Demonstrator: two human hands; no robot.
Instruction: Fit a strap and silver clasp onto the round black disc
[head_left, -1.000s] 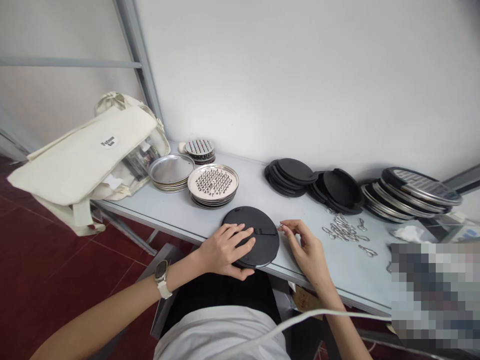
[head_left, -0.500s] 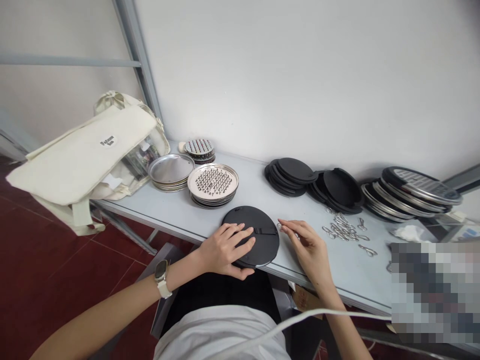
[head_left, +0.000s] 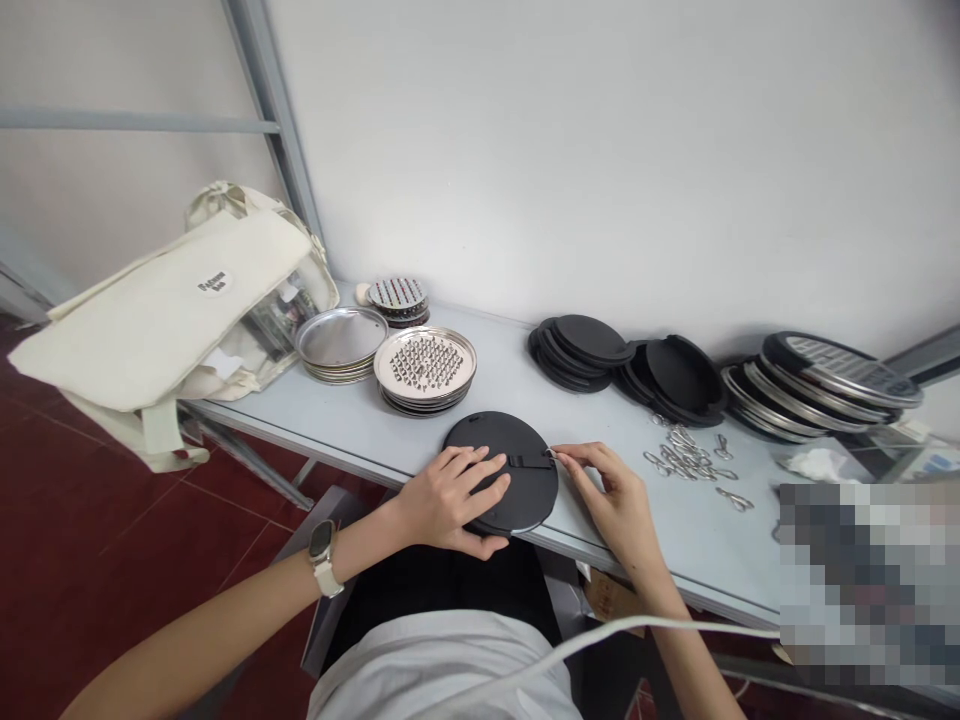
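Note:
A round black disc [head_left: 517, 452] lies at the table's front edge. My left hand [head_left: 450, 500] rests flat on its left half, fingers spread, thumb hooked under the rim. My right hand [head_left: 611, 500] pinches a small metal clip [head_left: 553, 454] between thumb and forefinger and holds it against the disc's right rim, beside a short black tab on the disc. A loose pile of the same metal clips [head_left: 686, 458] lies on the table to the right of my right hand.
Behind on the grey table [head_left: 375, 425] stand stacks of plain metal plates [head_left: 341, 342], spiked metal plates [head_left: 425, 367], black discs [head_left: 585, 350] and rimmed discs [head_left: 817, 385]. A cream bag [head_left: 165, 310] overhangs the left end. A white cable [head_left: 600, 640] crosses my lap.
My right hand has moved left with the clip, from just off the disc to touching its right rim. My left hand has stayed put on the disc.

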